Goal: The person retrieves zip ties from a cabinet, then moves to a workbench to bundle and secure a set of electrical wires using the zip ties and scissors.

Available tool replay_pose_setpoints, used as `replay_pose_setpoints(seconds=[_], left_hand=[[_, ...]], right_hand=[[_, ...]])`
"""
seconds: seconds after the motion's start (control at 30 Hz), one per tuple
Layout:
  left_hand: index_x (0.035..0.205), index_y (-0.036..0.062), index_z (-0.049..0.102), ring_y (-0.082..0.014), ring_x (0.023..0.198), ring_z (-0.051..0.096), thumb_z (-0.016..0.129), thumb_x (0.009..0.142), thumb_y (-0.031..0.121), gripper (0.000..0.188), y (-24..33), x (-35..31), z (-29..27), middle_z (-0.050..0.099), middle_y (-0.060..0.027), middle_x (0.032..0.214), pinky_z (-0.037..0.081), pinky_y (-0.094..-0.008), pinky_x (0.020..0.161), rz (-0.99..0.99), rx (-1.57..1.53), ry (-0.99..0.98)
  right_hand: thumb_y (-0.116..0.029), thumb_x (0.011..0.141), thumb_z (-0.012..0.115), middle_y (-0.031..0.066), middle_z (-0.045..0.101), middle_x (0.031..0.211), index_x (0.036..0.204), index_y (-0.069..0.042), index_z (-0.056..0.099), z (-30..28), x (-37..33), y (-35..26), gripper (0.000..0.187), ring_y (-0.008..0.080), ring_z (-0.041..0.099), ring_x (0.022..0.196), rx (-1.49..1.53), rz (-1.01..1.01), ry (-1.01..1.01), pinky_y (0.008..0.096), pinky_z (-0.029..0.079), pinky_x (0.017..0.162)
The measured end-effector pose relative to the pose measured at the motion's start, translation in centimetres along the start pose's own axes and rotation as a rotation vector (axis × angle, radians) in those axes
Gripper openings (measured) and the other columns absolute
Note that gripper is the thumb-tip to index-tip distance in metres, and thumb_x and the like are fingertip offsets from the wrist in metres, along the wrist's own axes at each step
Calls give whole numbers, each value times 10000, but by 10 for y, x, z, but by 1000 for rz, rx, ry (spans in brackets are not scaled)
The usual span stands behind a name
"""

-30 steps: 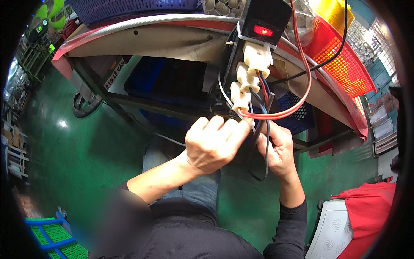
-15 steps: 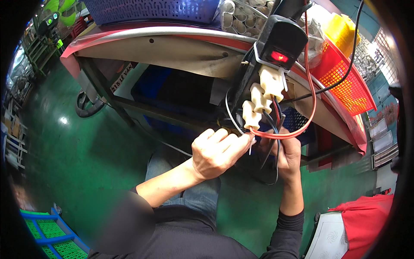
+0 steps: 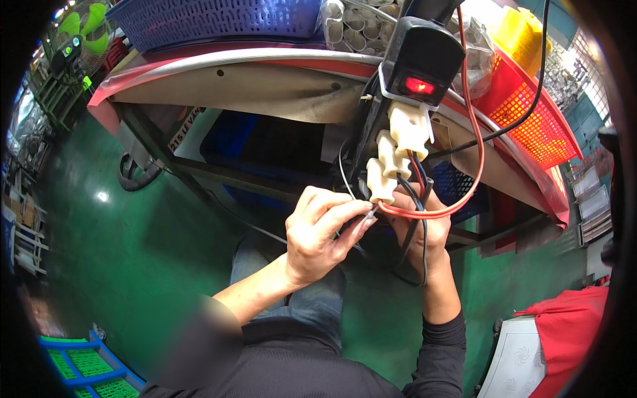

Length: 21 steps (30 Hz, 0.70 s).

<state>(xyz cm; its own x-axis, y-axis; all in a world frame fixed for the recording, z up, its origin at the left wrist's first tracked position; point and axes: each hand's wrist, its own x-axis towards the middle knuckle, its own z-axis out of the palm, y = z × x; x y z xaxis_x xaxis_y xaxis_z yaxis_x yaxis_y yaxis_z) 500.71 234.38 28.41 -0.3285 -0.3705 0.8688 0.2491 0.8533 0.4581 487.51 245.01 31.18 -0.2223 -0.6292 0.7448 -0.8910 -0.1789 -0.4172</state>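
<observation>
My left hand (image 3: 323, 225) is closed in a pinch on a thin white cable tie (image 3: 345, 174), which loops up beside a black power strip (image 3: 367, 142). Three cream plugs sit in a row on the strip; the lowest plug (image 3: 381, 179) is just above my fingertips. My right hand (image 3: 424, 229) is closed behind the hanging cords, and its fingers are partly hidden. A red wire (image 3: 431, 213) curves from the lowest plug across that hand, and black cables (image 3: 415, 242) hang in front of it. Above the plugs, a black box has a lit red switch (image 3: 419, 86).
A table (image 3: 279, 86) with a red cover edge stands ahead, a blue basket (image 3: 219, 23) on it. To the right is a red basket (image 3: 531, 126) with yellow material. A red cloth (image 3: 570, 318) lies over a white patterned surface at lower right. Blue crates (image 3: 229, 142) sit beneath the table.
My left hand has turned, its thumb and fingertips now pinching the cable tie's end more openly in view. The right hand has shifted slightly left and up, nearer the left. The view has moved a little.
</observation>
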Motion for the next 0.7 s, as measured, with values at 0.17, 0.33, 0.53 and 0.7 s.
replay_pose_setpoints(seconds=[0.17, 0.33, 0.53, 0.7], left_hand=[[883, 34, 648, -199, 697, 549, 757, 658, 21, 251, -4, 0, -4, 626, -66, 798, 446, -296, 634, 23, -23, -20], [877, 22, 639, -195, 685, 555, 741, 681, 19, 221, -5, 0, -5, 635, -66, 791, 449, -288, 614, 6, -56, -40], [926, 20, 638, -140, 662, 538, 697, 749, 17, 186, -17, -4, -19, 626, -37, 762, 414, -232, 529, -147, -190, 43], [1031, -11, 606, -93, 846, 581, 568, 873, -5, 163, -27, -3, -29, 586, -59, 954, 464, -198, 751, -361, -473, 164]], right_hand=[[-13, 613, 739, 89, 595, 729, 868, -1, 660, -1, 3, -1, 268, 204, 569, 571, -206, -288, 44, 286, 425, 450], [-8, 635, 724, 96, 592, 730, 852, 12, 646, -3, 3, 1, 231, 208, 566, 567, -266, -338, 3, 297, 426, 446], [85, 628, 646, 122, 598, 753, 831, 11, 603, -20, 2, 5, 221, 229, 589, 599, -345, -271, 108, 308, 470, 500], [60, 781, 597, 103, 618, 787, 915, 31, 584, -17, -9, 12, 138, 169, 617, 681, -136, 29, 275, 262, 496, 600]])
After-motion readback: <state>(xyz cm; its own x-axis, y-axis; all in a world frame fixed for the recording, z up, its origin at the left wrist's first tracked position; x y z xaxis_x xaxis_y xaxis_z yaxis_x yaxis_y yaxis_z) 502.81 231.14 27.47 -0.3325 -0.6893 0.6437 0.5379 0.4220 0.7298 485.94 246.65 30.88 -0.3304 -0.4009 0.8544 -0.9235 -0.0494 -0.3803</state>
